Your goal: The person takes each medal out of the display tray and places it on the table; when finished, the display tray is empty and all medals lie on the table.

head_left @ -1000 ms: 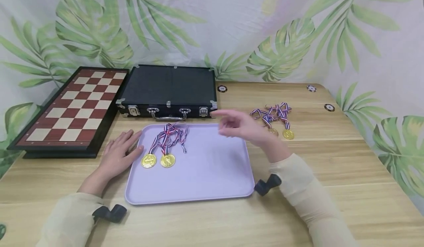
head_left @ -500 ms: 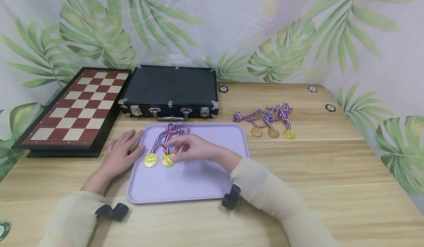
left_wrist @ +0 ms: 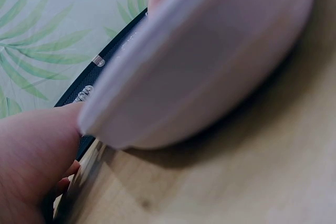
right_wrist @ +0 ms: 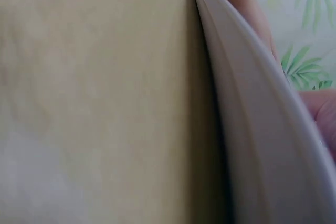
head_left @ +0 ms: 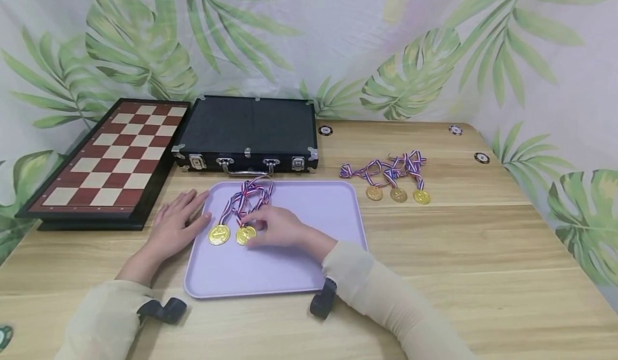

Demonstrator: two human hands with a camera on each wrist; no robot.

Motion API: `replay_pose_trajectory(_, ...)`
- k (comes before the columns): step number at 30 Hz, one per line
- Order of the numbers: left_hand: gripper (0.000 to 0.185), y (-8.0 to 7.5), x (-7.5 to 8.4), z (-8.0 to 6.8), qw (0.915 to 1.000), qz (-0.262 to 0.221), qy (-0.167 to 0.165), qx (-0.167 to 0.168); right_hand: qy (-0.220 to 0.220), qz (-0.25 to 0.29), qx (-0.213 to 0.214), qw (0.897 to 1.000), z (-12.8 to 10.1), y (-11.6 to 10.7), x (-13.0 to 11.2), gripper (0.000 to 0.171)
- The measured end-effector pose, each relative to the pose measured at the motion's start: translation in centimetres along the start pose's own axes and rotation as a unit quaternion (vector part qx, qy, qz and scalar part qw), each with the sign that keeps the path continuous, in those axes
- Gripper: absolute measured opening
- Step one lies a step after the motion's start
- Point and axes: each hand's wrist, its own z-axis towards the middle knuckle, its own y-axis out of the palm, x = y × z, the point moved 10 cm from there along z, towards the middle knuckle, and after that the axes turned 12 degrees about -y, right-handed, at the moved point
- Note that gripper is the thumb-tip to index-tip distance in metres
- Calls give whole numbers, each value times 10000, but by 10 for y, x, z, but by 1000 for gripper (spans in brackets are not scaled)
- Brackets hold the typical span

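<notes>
Two gold medals lie in the lavender tray [head_left: 289, 274], left of the frame's centre: one medal [head_left: 218, 235] toward the tray's left edge and a second medal [head_left: 244, 235] just beside it, their striped ribbons [head_left: 246, 196] bunched toward the tray's far rim. The right hand [head_left: 275, 226] rests inside the tray with its fingers curled at the second medal, touching it; whether it actually pinches the disc cannot be told from the head view. The left hand [head_left: 175, 225] lies flat with straight fingers on the wooden table [head_left: 483, 274], its fingertips against the tray's left rim.

Three more medals [head_left: 398, 193] sit in a row on the table right of centre, well apart from the tray, their ribbons tangled above them. Three poker chips [head_left: 325, 130] show along the table's far edge, toward the upper right.

One closed black case [head_left: 246, 132] with metal latches stands just beyond the tray, and one chessboard [head_left: 108, 159] lies at the left of the frame beside the case.

The wrist views show only the tray's rim [left_wrist: 199, 72] close up, on the table.
</notes>
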Motion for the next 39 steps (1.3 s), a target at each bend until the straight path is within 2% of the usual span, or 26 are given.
replay_pose_trajectory(6,56,-1,2,0,10000,0,50,19,115,-692,-237,9973,0,2,-4,50)
replay_pose_trajectory(13,55,-1,4,0,9999,-49,102,56,66,-659,-260,9975,-2,1,-7,44)
replay_pose_trajectory(16,55,-1,4,-1,9999,-70,123,50,-262,-600,-419,9970,-5,5,-14,45)
replay_pose_trajectory(21,55,-2,4,-2,9999,-107,115,56,-915,-44,-799,9926,-15,12,-31,44)
replay_pose_trajectory(24,55,-2,4,-3,9999,-88,103,53,-953,543,-844,9904,-25,7,-34,46)
replay_pose_trajectory(26,55,-2,4,-3,9999,-77,97,42,-897,939,-710,9890,-33,-3,-33,50)
replay_pose_trajectory(30,55,-1,3,-2,9999,-79,85,24,-646,1698,-200,9832,-53,-38,-27,56)
replay_pose_trajectory(34,55,-1,3,-2,9999,-97,94,24,-558,1973,380,9780,-76,-77,-18,53)
replay_pose_trajectory(39,55,-1,2,-2,9999,-98,82,24,-794,2143,1127,9670,-106,-125,-12,47)
